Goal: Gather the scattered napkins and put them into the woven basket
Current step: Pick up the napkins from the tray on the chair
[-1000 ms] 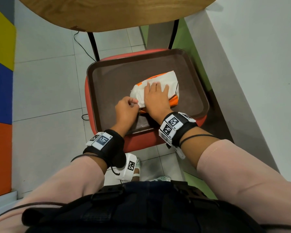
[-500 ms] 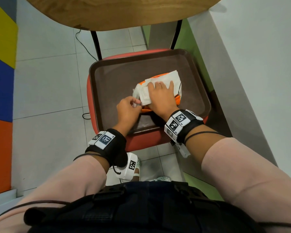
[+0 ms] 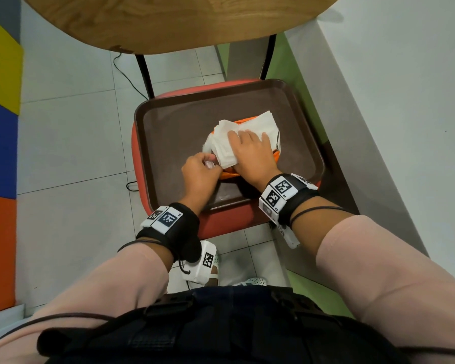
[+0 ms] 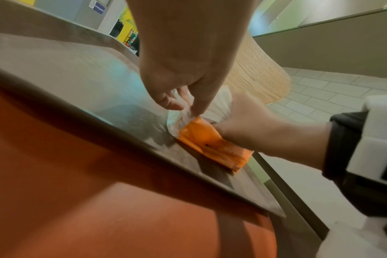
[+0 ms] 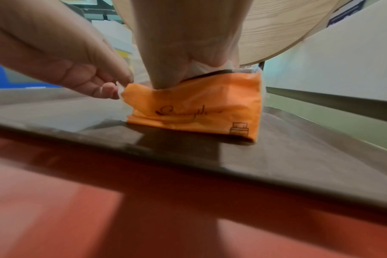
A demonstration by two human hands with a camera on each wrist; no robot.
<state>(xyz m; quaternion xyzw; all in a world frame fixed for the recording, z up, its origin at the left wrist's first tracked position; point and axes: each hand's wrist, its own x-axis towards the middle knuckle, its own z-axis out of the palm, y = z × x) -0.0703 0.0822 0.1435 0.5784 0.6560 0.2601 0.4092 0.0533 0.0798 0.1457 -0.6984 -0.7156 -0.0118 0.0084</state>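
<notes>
An orange napkin pack (image 3: 228, 174) (image 4: 210, 143) (image 5: 192, 106) lies on a brown tray (image 3: 174, 143), with a stack of white napkins (image 3: 225, 151) on top of it. My right hand (image 3: 248, 145) (image 5: 183, 43) lies flat on the napkins, fingers straight, pressing down. Its thumb runs down against the pack's top edge. My left hand (image 3: 210, 163) (image 4: 185, 106) (image 5: 117, 87) pinches the crinkled white end of the pack at its left corner. No woven basket is in view.
The tray sits on a red chair seat (image 3: 229, 219). A wooden table top (image 3: 181, 19) overhangs the far side on black legs. A grey wall ledge runs along the right, coloured panels along the left. A cable lies on the tiled floor.
The napkin stack has shifted a little to the far left under my right hand, showing more orange pack. My left hand stays pinched at the pack's left end.
</notes>
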